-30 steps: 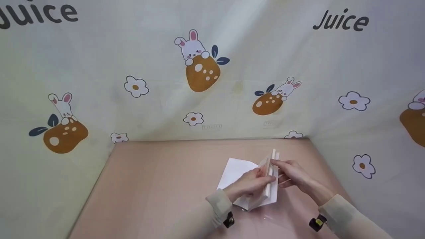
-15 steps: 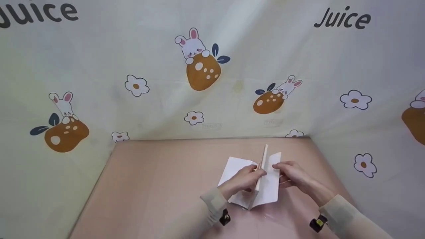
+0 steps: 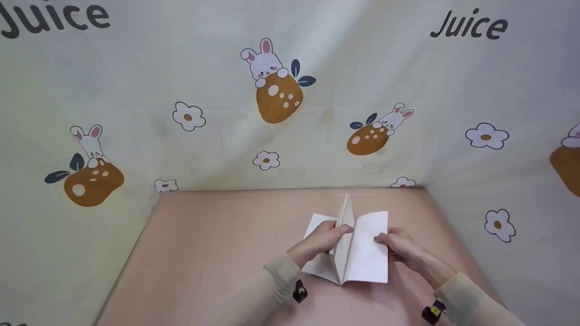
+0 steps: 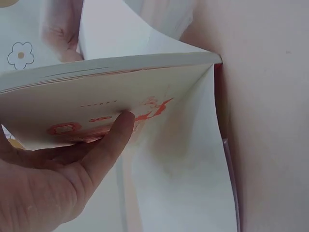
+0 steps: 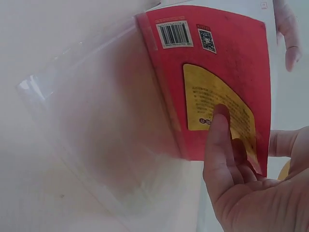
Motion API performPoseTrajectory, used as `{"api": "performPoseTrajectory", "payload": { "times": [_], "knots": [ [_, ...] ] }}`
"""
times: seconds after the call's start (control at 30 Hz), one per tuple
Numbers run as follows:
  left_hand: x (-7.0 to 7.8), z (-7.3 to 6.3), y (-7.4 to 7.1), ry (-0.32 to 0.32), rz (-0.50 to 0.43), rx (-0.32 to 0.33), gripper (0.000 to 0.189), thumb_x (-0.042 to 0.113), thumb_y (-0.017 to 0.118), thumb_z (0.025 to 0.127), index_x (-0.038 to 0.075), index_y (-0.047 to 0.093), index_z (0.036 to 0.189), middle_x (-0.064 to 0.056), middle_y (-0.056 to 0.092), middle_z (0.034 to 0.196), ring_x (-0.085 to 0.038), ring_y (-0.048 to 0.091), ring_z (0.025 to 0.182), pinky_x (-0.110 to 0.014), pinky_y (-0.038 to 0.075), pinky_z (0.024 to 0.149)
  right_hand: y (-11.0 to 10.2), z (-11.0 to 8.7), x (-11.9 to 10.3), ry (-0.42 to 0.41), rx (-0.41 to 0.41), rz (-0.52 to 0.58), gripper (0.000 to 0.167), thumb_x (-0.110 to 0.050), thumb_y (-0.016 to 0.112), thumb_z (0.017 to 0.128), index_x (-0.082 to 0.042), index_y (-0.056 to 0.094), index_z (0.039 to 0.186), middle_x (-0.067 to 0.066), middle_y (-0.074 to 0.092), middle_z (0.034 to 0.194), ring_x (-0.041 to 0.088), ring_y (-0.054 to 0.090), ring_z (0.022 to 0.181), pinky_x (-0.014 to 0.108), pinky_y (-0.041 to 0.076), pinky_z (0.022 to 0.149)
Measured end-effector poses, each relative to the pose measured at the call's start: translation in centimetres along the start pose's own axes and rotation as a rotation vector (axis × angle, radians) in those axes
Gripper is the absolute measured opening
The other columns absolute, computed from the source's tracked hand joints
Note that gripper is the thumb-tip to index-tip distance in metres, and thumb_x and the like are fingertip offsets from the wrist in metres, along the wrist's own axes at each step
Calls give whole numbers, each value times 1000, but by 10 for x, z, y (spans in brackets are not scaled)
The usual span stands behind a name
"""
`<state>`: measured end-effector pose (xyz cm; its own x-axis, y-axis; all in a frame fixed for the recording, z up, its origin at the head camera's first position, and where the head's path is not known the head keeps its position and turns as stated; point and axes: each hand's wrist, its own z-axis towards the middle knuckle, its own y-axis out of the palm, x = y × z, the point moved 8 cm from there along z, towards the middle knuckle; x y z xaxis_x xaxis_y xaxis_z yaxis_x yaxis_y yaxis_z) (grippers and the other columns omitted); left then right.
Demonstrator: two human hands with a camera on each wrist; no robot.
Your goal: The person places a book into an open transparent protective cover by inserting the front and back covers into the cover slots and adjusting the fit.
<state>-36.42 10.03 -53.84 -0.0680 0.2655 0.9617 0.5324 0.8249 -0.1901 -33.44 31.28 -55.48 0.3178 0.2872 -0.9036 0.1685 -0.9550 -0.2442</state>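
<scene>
A book (image 3: 369,256) stands partly spread on the table, its white inner cover sides fanned out left and right. My left hand (image 3: 319,242) grips the raised block of pages (image 3: 346,213) between them. Red print marks the page under a finger in the left wrist view. My right hand (image 3: 405,249) pinches the outer edge of the right cover, thumb on its white inside. The right wrist view shows that cover's outside, red (image 5: 217,46) with a barcode and a yellow panel (image 5: 207,92), fingers lying on it. Beside the red cover spreads a clear plastic sheet (image 5: 96,121).
The pinkish table (image 3: 217,253) runs back to a pale curtain-like backdrop (image 3: 208,149) printed with rabbits, fruit and flowers. This backdrop also closes off both sides. Most of the table lies to the left of the book.
My left hand has swung the page block leftward, away from the right cover. The right cover now lies more widely spread, its white inside exposed, and my right hand has moved slightly right with it.
</scene>
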Motion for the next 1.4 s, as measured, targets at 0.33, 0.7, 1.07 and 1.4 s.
{"api": "performPoseTrajectory", "payload": {
  "times": [0.33, 0.7, 1.07, 1.4],
  "knots": [
    [-1, -2, -22, 23, 56, 81, 33, 26, 66, 103, 0, 79, 117, -7, 78, 93, -11, 67, 74, -22, 53, 62, 6, 1, 0, -6, -21, 18, 42, -16, 59, 110, 15, 58, 139, 3, 82, 94, 13, 81, 81, 28, 67, 70],
    [-12, 0, -43, -5, 77, 105, 33, 19, 70, 102, -3, 78, 125, -9, 81, 104, -15, 75, 82, -24, 62, 71, 13, 3, -2, -7, -40, 41, 44, -19, 60, 112, 13, 58, 142, 1, 83, 95, 10, 80, 82, 28, 66, 72],
    [-28, 0, -61, -34, 82, 175, 39, 12, 79, 94, -8, 74, 128, -15, 80, 109, -22, 80, 90, -34, 69, 81, 20, 8, -1, -39, -101, 84, 55, -27, 59, 116, 13, 49, 153, -1, 83, 100, 10, 81, 87, 29, 68, 75],
    [-36, -2, -70, -31, 281, 267, 57, 4, 82, 83, -6, 67, 137, -17, 77, 116, -25, 75, 97, -39, 69, 87, 19, 10, -2, -24, -128, 114, 48, -32, 57, 117, 5, 58, 148, -5, 84, 95, 5, 76, 81, 24, 63, 72]
  ]
}}
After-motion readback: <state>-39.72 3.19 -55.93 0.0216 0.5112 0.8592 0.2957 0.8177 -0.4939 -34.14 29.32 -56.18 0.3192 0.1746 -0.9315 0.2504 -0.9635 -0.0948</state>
